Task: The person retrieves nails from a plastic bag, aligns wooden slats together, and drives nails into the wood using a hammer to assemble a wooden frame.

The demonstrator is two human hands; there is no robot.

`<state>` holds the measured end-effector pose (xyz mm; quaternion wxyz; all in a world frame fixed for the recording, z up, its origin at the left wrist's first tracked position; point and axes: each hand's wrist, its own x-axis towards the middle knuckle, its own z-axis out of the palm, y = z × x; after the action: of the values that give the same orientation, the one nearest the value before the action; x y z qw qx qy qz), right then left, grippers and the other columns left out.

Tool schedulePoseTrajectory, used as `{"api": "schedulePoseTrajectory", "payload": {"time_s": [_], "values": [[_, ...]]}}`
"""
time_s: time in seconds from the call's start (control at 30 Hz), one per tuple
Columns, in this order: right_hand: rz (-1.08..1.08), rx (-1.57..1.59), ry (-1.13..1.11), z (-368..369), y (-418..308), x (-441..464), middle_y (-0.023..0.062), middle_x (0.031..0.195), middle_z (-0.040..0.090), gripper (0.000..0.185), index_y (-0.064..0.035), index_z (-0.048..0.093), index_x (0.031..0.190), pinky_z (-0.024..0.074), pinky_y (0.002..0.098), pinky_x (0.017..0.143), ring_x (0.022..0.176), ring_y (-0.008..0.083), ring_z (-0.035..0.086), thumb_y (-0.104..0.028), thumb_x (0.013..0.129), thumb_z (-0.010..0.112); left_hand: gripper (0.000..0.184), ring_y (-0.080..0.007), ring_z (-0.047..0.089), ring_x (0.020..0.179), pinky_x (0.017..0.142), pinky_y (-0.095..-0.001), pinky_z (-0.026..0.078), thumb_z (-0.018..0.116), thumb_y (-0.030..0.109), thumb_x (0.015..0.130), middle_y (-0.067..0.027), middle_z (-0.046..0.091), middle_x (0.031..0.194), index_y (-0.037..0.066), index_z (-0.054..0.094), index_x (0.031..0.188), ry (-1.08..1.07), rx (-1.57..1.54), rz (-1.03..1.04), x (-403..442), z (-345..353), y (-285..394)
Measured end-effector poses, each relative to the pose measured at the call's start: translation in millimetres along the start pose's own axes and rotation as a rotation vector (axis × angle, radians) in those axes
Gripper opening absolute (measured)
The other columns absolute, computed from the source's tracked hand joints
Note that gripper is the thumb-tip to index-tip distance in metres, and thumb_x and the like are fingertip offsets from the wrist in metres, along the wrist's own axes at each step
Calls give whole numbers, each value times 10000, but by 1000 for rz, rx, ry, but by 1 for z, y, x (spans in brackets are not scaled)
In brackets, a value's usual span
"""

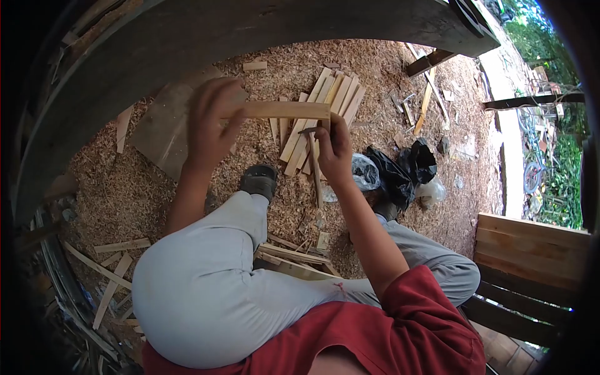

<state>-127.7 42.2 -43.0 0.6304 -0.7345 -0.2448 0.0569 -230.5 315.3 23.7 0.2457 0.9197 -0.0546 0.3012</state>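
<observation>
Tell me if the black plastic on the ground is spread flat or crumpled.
Crumpled: the black plastic lies bunched, with raised folds and creases, on the wood shavings, beside clear plastic.

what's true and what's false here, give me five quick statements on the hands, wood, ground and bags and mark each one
1. The right hand is at one end of a pale wooden strip. True.
2. The ground is bare concrete with nothing scattered on it. False: wood shavings are spread thickly over it.
3. Several pale boards lie together on the shavings. True.
4. The black plastic bag hangs from the right hand. False: it lies on the ground, beside a clear plastic bag.
5. The sleeve on the right arm is blue. False: it is red.
</observation>
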Motion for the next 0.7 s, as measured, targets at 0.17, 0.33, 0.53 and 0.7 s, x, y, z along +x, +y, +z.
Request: {"api": "schedulePoseTrajectory", "payload": {"time_s": [0.17, 0.33, 0.53, 0.7], "values": [[1, 182, 6, -6, 4, 3, 40, 1080, 619, 238, 1, 544, 1358, 509, 306, 923, 994, 139, 597, -128, 1158, 553, 577, -294, 539, 1411, 1192, -473, 404, 532, 453, 1157, -165, 551, 1520, 10, 517, 1525, 371, -494, -510, -53, 25, -17], [-7, 218, -20, 1, 13, 0, 49, 1110, 613, 232, -15, 534, 1351, 496, 318, 955, 1029, 147, 590, -146, 1161, 549, 728, -238, 549, 1372, 1188, -430, 406, 323, 634, 1166, -119, 588, 1425, 31, 503, 1532, 405, -727, -593, -63, 39, -42], [95, 344, -91, 2, 10, 8, 31, 1073, 600, 329, -34, 546, 1347, 497, 314, 923, 991, 139, 583, -312, 1170, 541, 533, -145, 582, 967, 900, -334, 471, 346, 537, 1186, -52, 611, 1017, 74, 606, 1228, 369, -1036, -792, -68, 40, -54], [242, 348, -53, -2, -3, 21, 19, 985, 584, 405, -43, 593, 1240, 502, 313, 852, 890, 126, 563, -430, 1177, 494, 375, -78, 461, 736, 699, -281, 395, 376, 388, 1178, 22, 499, 802, 102, 579, 1045, 363, -951, -900, -62, 41, -36]]}}
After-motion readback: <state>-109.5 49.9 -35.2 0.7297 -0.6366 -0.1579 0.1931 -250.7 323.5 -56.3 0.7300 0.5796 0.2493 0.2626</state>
